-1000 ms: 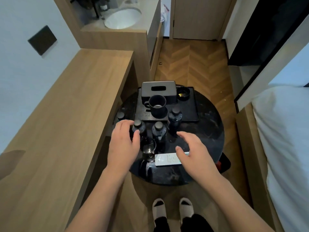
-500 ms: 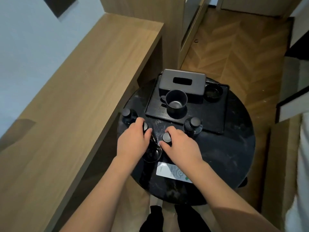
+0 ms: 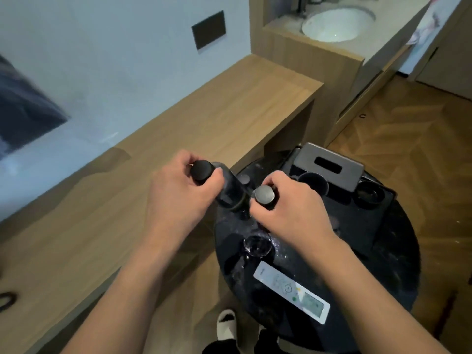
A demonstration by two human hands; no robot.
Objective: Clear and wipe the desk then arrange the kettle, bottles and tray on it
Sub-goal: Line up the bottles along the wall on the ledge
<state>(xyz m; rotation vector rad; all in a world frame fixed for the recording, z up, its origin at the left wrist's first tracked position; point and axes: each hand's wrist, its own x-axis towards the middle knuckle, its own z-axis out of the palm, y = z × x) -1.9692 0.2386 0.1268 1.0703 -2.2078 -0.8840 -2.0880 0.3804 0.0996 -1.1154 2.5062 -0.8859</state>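
My left hand point(image 3: 178, 192) grips a dark bottle with a black cap point(image 3: 219, 182), lifted and tilted near the edge of the wooden desk point(image 3: 178, 118). My right hand point(image 3: 288, 208) holds a second dark bottle by its neck, its grey cap point(image 3: 264, 194) showing above my fingers. Both are over the round black side table point(image 3: 383, 272). On that table rests a black tray point(image 3: 370, 221) carrying a dark mug point(image 3: 313, 181), a tissue box point(image 3: 329, 164) and a small black dish point(image 3: 370, 194). Another bottle cap point(image 3: 244, 178) peeks out behind the held bottles.
A clear glass point(image 3: 256, 245) and a white remote point(image 3: 291, 290) lie on the side table near me. A sink counter point(image 3: 334, 24) stands beyond the desk. Herringbone wood floor point(image 3: 421, 139) spreads to the right. My slippers point(image 3: 226, 325) show below.
Both hands closed on bottles and lifted them off the side table, moving left toward the desk. The view swung left.
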